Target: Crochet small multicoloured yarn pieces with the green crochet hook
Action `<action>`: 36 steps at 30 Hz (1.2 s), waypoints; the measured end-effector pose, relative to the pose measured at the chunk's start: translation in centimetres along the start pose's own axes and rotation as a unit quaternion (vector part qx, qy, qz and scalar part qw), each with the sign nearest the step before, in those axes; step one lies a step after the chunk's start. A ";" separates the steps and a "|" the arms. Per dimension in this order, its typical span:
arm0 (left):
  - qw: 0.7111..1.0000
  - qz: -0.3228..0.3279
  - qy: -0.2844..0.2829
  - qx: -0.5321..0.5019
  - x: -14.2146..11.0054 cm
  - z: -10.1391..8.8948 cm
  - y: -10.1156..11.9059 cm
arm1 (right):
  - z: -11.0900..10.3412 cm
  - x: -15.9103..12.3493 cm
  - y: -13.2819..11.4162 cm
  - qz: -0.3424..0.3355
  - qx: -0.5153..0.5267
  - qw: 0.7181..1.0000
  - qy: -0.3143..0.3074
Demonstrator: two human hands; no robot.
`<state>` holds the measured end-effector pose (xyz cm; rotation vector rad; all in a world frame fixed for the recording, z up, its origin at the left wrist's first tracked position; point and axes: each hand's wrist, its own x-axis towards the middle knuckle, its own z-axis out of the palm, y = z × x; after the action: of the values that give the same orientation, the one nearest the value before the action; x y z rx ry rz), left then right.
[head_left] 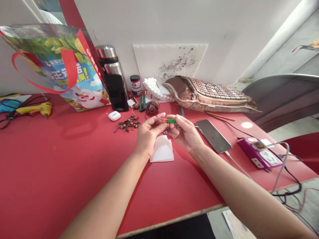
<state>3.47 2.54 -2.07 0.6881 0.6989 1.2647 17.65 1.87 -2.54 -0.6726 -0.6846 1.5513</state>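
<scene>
Both my hands meet above the middle of the red table point(62, 159). My right hand point(185, 132) is closed on a green-handled crochet hook point(172, 121), thumb on top. My left hand point(148, 134) pinches a small multicoloured yarn piece point(164, 121) right at the hook's tip. Under the hands lies a white folded paper point(162, 151). A multicoloured yarn ball point(152, 107) sits just beyond the hands, and several small finished yarn pieces point(129, 124) lie to its left.
A phone point(213, 135) on a cable and a purple power strip point(259, 154) lie to the right. At the back stand a printed shopping bag point(57, 69), a steel flask point(111, 63), a black phone point(116, 93), an earbud case point(114, 116), a brown pouch point(209, 94). A yellow glue gun point(37, 109) lies far left.
</scene>
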 end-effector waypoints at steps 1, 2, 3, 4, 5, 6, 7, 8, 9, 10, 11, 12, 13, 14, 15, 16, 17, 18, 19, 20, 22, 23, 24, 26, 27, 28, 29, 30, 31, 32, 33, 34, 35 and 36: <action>1.000 0.006 0.001 0.004 0.0 0.0 0.0 | 0.1 0.0 0.1 -0.006 0.002 1.000 0.005; 1.000 0.011 0.003 0.010 0.0 0.0 0.1 | 0.2 -0.1 0.2 -0.013 0.003 1.000 0.009; 1.000 0.016 0.006 0.018 0.0 0.0 0.2 | 0.2 -0.1 0.3 -0.020 0.004 1.000 0.011; 0.999 0.021 0.007 0.025 0.0 0.0 0.3 | 0.3 -0.1 0.4 -0.026 0.004 1.000 0.011; 0.999 0.026 0.007 0.029 0.0 0.0 0.4 | 0.3 -0.2 0.4 -0.028 0.005 1.000 0.008; 0.999 0.031 0.005 0.031 0.0 0.0 0.5 | 0.3 -0.2 0.4 -0.028 0.005 1.000 0.004; 0.999 0.036 0.002 0.032 0.0 0.0 0.5 | 0.2 -0.2 0.4 -0.026 0.007 1.000 -0.002; 0.999 0.042 -0.002 0.034 0.0 0.0 0.6 | 0.2 -0.2 0.4 -0.023 0.009 1.000 -0.009; 0.998 0.045 -0.004 0.037 0.0 0.0 0.7 | 0.2 -0.1 0.3 -0.020 0.011 1.000 -0.015; 0.998 0.047 -0.005 0.042 0.1 0.0 0.7 | 0.2 -0.1 0.2 -0.018 0.011 1.000 -0.020; 0.997 0.052 -0.004 0.049 0.1 0.0 0.7 | 0.2 -0.1 0.1 -0.017 0.008 1.000 -0.022; 0.997 0.057 -0.002 0.054 0.1 -0.1 0.8 | 0.2 -0.1 0.0 -0.017 0.005 1.000 -0.024; 0.997 0.060 0.002 0.055 0.1 -0.1 0.8 | 0.2 -0.1 -0.2 -0.019 0.001 1.000 -0.025; 0.996 0.064 0.008 0.055 0.1 -0.1 0.8 | 0.3 -0.1 -0.3 -0.023 0.001 0.999 -0.027; 0.996 0.064 0.015 0.053 0.1 -0.1 0.9 | 0.3 -0.1 -0.4 -0.028 0.002 0.999 -0.031; 0.997 0.064 0.019 0.050 0.1 -0.1 0.9 | 0.4 -0.2 -0.5 -0.032 0.005 0.999 -0.036; 0.997 0.065 0.020 0.045 0.1 0.0 0.9 | 0.5 -0.2 -0.6 -0.036 0.006 0.998 -0.042; 0.997 0.067 0.017 0.040 0.1 0.1 1.0 | 0.6 -0.3 -0.7 -0.038 0.004 0.998 -0.046; 0.997 0.069 0.011 0.036 0.1 0.1 1.0 | 0.6 -0.3 -0.7 -0.040 0.001 0.998 -0.048; 0.997 0.072 0.004 0.032 0.1 0.2 1.1 | 0.7 -0.4 -0.8 -0.039 -0.005 0.998 -0.050; 0.997 0.076 -0.004 0.031 0.1 0.2 1.1 | 0.7 -0.4 -0.8 -0.036 -0.016 0.998 -0.049; 0.996 0.077 -0.003 0.034 0.2 0.1 1.2 | 0.7 -0.5 -0.7 -0.034 -0.018 0.998 -0.049; 0.996 0.077 -0.001 0.038 0.2 0.1 1.2 | 0.7 -0.5 -0.7 -0.034 -0.019 0.998 -0.048; 0.996 0.079 0.004 0.049 0.2 0.0 1.2 | 0.7 -0.5 -0.6 -0.034 -0.015 0.998 -0.043; 0.995 0.081 0.005 0.056 0.2 0.0 1.3 | 0.8 -0.5 -0.6 -0.036 -0.012 0.999 -0.039; 0.995 0.083 0.005 0.062 0.1 0.0 1.3 | 0.8 -0.5 -0.5 -0.038 -0.007 0.999 -0.034; 0.994 0.085 0.005 0.068 0.1 0.0 1.3 | 0.8 -0.5 -0.5 -0.040 -0.003 0.999 -0.032; 0.993 0.088 0.005 0.073 0.0 0.1 1.3 | 0.9 -0.6 -0.5 -0.043 -0.001 0.999 -0.032; 0.992 0.093 0.007 0.079 -0.1 0.3 1.4 | 1.0 -0.6 -0.5 -0.046 -0.002 0.998 -0.032; 0.991 0.099 0.010 0.085 -0.1 0.4 1.4 | 1.0 -0.7 -0.6 -0.049 -0.006 0.998 -0.033; 0.990 0.104 0.013 0.090 -0.2 0.6 1.5 | 1.1 -0.8 -0.6 -0.052 -0.013 0.998 -0.033; 0.990 0.108 0.017 0.093 -0.3 0.7 1.6 | 1.1 -0.8 -0.7 -0.053 -0.023 0.998 -0.033; 0.989 0.110 0.021 0.094 -0.4 0.8 1.6 | 1.1 -0.9 -0.7 -0.054 -0.034 0.997 -0.033; 0.989 0.112 0.025 0.094 -0.4 0.9 1.7 | 1.2 -0.9 -0.8 -0.059 -0.047 0.997 -0.034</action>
<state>3.16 2.32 -0.15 0.9117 0.8057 1.4362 17.34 0.93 -1.18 -0.6403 -0.8379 1.4460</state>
